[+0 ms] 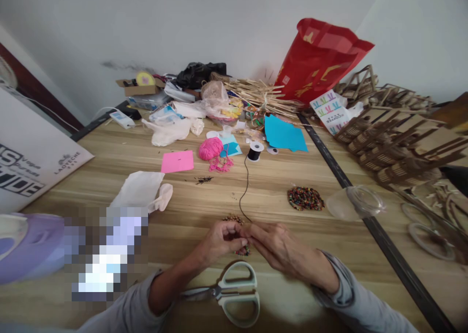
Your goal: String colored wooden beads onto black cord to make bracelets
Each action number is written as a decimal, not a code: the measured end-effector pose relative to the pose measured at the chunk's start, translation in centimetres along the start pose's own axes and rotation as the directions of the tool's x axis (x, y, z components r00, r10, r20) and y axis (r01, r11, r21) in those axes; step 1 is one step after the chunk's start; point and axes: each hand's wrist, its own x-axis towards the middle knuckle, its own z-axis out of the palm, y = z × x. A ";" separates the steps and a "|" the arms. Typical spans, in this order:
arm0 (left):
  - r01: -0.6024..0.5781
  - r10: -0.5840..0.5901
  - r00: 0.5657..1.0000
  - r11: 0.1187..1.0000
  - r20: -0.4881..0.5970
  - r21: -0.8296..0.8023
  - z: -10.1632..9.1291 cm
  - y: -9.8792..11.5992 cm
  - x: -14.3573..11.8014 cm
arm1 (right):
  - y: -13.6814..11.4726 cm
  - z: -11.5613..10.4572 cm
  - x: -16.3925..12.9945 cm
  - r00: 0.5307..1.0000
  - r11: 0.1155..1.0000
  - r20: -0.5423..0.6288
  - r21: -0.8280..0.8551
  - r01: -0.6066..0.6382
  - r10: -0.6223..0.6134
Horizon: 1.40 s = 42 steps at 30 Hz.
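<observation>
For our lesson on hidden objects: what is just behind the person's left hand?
Just beyond the left hand, small brownish beads show on the table; anything the hand covers cannot be seen.

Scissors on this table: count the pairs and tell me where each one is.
1: pale-handled scissors, lying nearer the camera than the left hand and right hand, blades pointing left. Others may be hidden in the clutter at the back.

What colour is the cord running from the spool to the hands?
Black; the cord shows best in the head view.
</observation>
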 end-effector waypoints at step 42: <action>-0.081 0.086 0.996 0.979 -0.020 0.185 0.4 0.5 -0.5 | -0.9 0.3 0.2 0.996 0.995 -0.008 0.044 -0.085 0.085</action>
